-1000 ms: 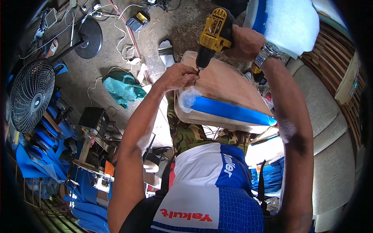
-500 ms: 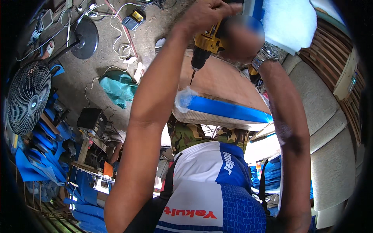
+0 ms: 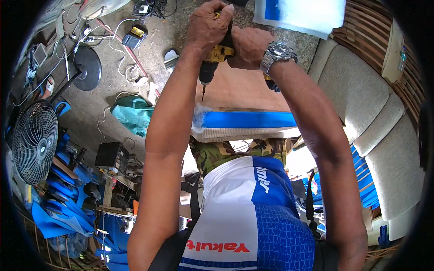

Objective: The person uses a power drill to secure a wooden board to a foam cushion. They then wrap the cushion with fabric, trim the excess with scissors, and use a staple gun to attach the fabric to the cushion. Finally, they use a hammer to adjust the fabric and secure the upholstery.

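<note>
A yellow-and-black cordless drill (image 3: 219,53) points down, a thin dark bit (image 3: 203,92) in its chuck. My right hand (image 3: 251,47), below a metal wristwatch, is closed around the drill's handle; part of the yellow-and-black base shows beneath the wrist. My left hand (image 3: 209,25) is closed over the drill's rear end. Below lies a padded piece with a brown board face (image 3: 246,88), a blue strip (image 3: 248,119) along its edge and beige ribbed fabric (image 3: 244,133). White fluffy wadding (image 3: 199,118) sticks out at its left corner, near the bit's tip. Contact there cannot be made out.
A standing fan (image 3: 36,142) and blue pieces (image 3: 58,207) are at the left. On the floor lie a teal plastic bag (image 3: 132,114), a charger (image 3: 134,37) and loose cables. Grey cushions (image 3: 361,99) line the right; white wadding (image 3: 312,18) lies at the far right.
The view has shifted, and the drill with both hands now appears further left. My left hand's fingers, stretched to the right before, are now curled over the drill's rear.
</note>
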Available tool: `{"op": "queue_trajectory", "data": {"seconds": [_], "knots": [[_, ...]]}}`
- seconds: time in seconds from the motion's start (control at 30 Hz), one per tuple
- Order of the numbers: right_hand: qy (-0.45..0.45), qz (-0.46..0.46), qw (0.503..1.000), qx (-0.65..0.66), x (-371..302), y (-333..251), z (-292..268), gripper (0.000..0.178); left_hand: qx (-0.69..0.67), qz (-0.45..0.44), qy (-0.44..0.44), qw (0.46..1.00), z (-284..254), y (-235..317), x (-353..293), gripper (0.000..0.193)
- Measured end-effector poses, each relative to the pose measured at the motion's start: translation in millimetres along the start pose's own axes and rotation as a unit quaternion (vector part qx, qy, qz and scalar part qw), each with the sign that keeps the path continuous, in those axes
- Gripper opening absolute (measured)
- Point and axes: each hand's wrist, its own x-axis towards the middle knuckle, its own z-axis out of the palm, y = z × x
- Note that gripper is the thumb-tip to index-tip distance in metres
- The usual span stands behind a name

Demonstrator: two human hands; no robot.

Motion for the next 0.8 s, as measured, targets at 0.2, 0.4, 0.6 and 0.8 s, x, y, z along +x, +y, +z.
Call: {"op": "queue_trajectory", "data": {"seconds": [0.2,0.4,0.6,0.8], "knots": [[0.000,-0.009,1.000,-0.001,-5,4,8,0.049,0.017,0.012,-0.005,1.000,1,0,-3,0.035],[0.003,-0.002,1.000,0.022,-7,-3,3,0.044,0.028,0.033,0.002,0.999,-2,-6,-3,0.039],[0.014,-0.005,0.999,0.030,-11,-5,10,0.042,0.057,0.101,0.024,0.993,2,-31,-9,0.037],[0.023,0.003,0.997,0.078,-22,-3,25,0.048,0.097,0.096,0.034,0.990,8,-24,-20,0.037]]}}
